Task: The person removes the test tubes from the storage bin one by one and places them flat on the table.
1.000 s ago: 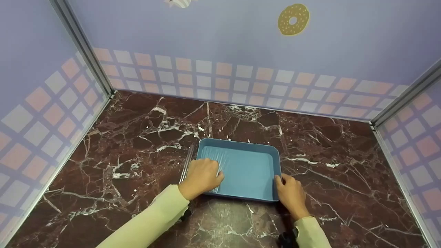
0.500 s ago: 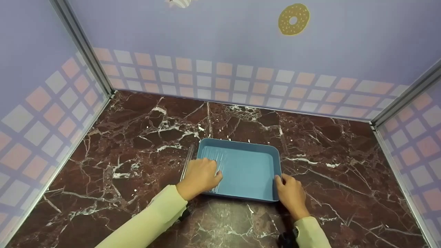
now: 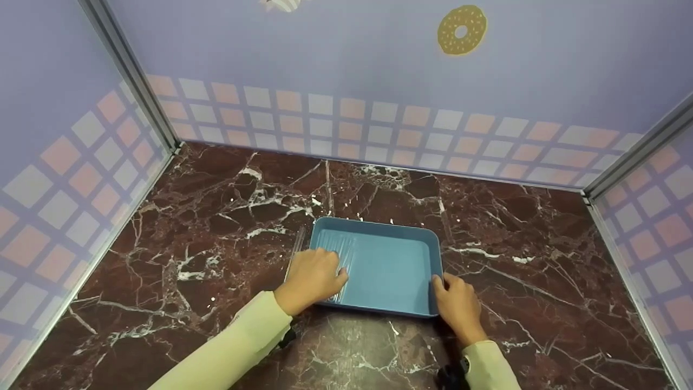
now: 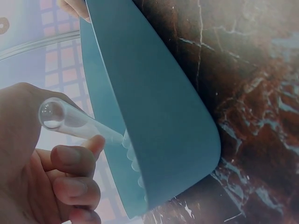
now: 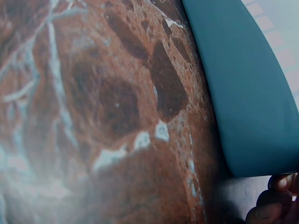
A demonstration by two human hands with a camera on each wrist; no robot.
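A blue rectangular tray [image 3: 390, 271] lies on the marble-patterned surface. My left hand [image 3: 311, 276] is over its left side, fingers curled. In the left wrist view, that hand grips a clear round-ended tube [image 4: 77, 122] beside the tray wall [image 4: 149, 102]. Rounded ends of several other clear tubes [image 4: 135, 165] show along the tray rim; from the head, such clear tubes [image 3: 349, 254] lie inside the tray's left part. A clear strip [image 3: 296, 244] shows outside the left rim, partly hidden by the hand. My right hand [image 3: 457, 303] grips the tray's right rim, thumb on the inner side.
Purple walls [image 3: 352, 54] with pink and white squares enclose the surface at the back and both sides. Grey metal posts [image 3: 132, 81] stand in the corners. The dark red marble surface [image 3: 227, 244] surrounds the tray.
My left hand has shifted slightly to the left. The tray and my right hand have kept their places.
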